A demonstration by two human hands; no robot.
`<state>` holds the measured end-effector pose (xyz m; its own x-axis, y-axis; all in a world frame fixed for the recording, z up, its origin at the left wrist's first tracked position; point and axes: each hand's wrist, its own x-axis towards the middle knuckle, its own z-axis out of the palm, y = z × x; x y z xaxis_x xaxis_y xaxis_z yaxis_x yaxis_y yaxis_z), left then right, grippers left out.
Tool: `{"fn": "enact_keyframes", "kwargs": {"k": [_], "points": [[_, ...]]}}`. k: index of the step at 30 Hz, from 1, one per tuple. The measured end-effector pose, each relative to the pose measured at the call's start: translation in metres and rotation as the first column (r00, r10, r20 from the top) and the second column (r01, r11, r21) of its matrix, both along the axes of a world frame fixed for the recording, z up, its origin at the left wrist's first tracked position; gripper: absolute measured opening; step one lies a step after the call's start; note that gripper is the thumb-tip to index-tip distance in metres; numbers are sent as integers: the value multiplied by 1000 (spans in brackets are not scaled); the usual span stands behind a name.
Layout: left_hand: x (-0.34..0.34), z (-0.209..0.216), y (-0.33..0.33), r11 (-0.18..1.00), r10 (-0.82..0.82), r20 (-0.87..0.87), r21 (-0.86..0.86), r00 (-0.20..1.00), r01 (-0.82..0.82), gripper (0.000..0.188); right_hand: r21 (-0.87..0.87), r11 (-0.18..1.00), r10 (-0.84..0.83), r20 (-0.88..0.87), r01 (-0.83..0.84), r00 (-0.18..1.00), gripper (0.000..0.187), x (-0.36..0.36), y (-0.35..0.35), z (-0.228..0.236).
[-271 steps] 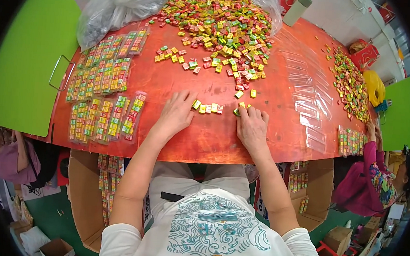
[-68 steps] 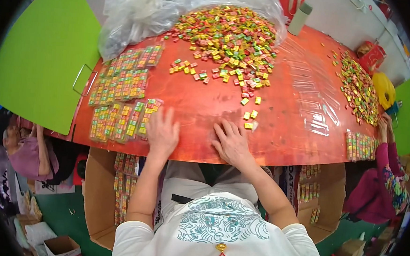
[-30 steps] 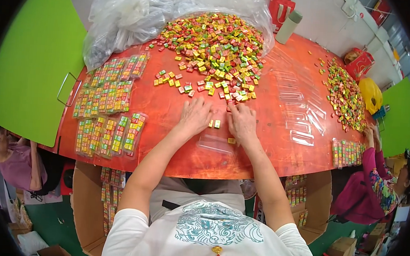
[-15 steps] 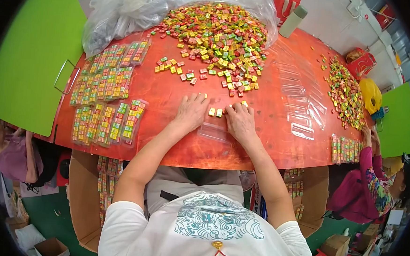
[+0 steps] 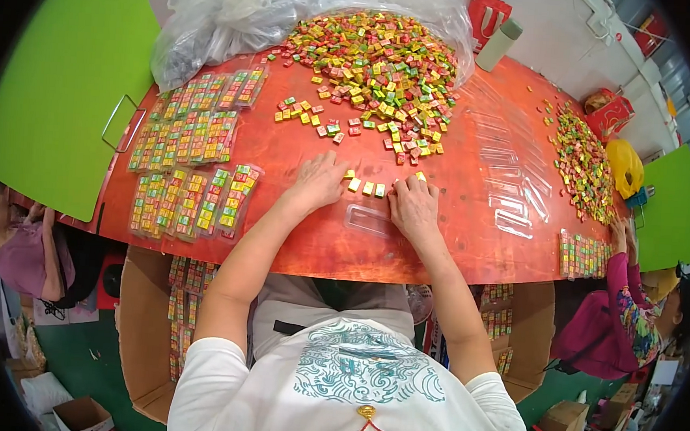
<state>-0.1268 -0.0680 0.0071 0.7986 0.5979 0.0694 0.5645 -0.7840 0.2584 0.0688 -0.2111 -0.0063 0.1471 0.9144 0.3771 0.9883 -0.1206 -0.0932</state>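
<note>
My left hand [image 5: 318,184] rests low over the red table, fingers bent together, with a small yellow wrapped block [image 5: 350,174] at the fingertips. To its right, a short row of yellow blocks [image 5: 368,189] lies between my hands. My right hand [image 5: 415,209] curls at the right end of this row; a yellow block [image 5: 421,176] shows at its fingertips, and its palm side is hidden. Just below the row, a narrow clear plastic tray [image 5: 350,217] lies between my wrists. A large heap of red, yellow and green blocks [image 5: 378,59] spreads beyond my hands.
Filled clear trays [image 5: 195,139] cover the table's left side. Empty clear trays [image 5: 510,222] lie to the right. A plastic bag [image 5: 214,26], green bottle [image 5: 499,45] and red bag [image 5: 487,19] stand behind. Cardboard boxes [image 5: 529,329] sit below the edge; a co-worker [image 5: 623,311] works at right.
The row between my hands has gained a yellow block at its left end. My left hand has shifted slightly left from the row. The whole view has moved a little.
</note>
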Motion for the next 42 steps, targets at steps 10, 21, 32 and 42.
{"fn": "enact_keyframes", "kwargs": {"k": [10,21,32,42], "points": [[0,-11,-27,994,104,77,34,992,-106,28,69,996,-66,35,64,997,19,-3,8,-8],[-6,-1,-19,994,105,184,22,977,-111,28,354,919,334,-466,-174,819,20,-54,-8,91],[28,-17,48,952,214,390,121,896,-281,31,862,-472,879,477,-184,-19,44,-123,-103,271],[36,-35,76,925,214,293,247,932,-290,19,878,-448,875,469,-167,117,57,-117,-113,264]]}}
